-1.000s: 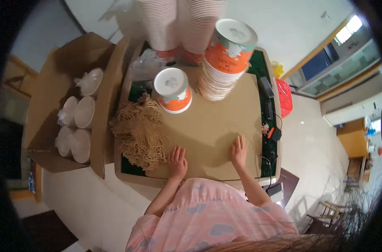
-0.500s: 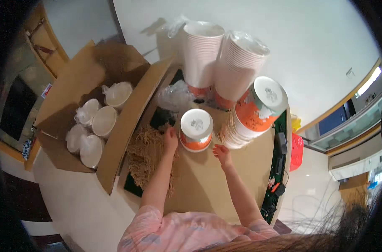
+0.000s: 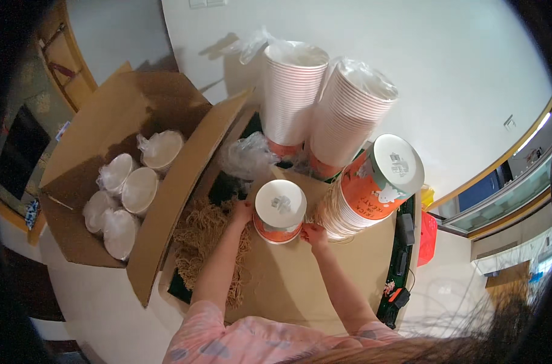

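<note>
An upside-down paper bucket (image 3: 279, 204), with a white base and orange printed side, stands on the cardboard in front of me. At its left side, my left hand (image 3: 242, 212) is closed with the fingers curled. My right hand (image 3: 315, 235) is pinched against the lower right of the bucket, by its rim. Whatever lies between the fingers of either hand is too small to make out. Under my left forearm spreads a heap of tan twine cords (image 3: 206, 239). Just right of my right hand leans a stack of inverted buckets (image 3: 373, 191) with twine loops hanging around their rims.
Two tall stacks of nested white buckets, a left one (image 3: 294, 91) and a right one (image 3: 352, 115), stand at the back by the wall. Crumpled clear plastic (image 3: 249, 156) lies before them. At left an open carton (image 3: 185, 182) holds several wrapped bucket stacks. Dark chargers (image 3: 403, 230) line the right edge.
My right hand has moved in to the bucket, and its fingers, apart before, have closed. The left hand stays closed at the bucket's left side. The whole view has shifted slightly.
</note>
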`<state>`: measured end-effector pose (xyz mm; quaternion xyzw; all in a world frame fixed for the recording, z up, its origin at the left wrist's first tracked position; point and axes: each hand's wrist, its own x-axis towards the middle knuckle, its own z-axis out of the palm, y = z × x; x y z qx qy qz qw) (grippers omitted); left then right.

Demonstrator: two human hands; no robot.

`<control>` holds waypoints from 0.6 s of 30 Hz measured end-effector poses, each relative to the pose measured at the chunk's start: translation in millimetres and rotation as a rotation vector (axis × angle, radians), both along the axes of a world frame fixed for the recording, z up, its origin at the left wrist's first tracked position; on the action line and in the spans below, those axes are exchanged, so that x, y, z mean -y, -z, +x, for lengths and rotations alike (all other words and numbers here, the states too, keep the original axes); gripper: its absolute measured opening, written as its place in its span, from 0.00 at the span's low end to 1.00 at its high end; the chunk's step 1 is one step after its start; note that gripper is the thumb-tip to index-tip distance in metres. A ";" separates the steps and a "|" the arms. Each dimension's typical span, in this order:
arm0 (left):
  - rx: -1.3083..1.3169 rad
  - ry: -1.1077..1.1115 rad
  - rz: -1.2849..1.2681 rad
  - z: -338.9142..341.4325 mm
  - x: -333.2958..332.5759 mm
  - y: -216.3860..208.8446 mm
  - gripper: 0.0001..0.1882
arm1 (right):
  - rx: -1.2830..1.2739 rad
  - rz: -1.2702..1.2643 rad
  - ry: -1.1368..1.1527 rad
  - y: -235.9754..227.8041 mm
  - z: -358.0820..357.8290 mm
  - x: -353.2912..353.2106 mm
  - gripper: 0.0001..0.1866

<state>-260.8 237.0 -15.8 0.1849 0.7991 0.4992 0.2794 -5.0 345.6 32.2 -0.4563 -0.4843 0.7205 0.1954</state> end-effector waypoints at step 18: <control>-0.030 0.062 -0.007 22.0 4.8 -110.3 0.24 | 0.070 0.112 0.030 -61.9 3.5 24.0 0.08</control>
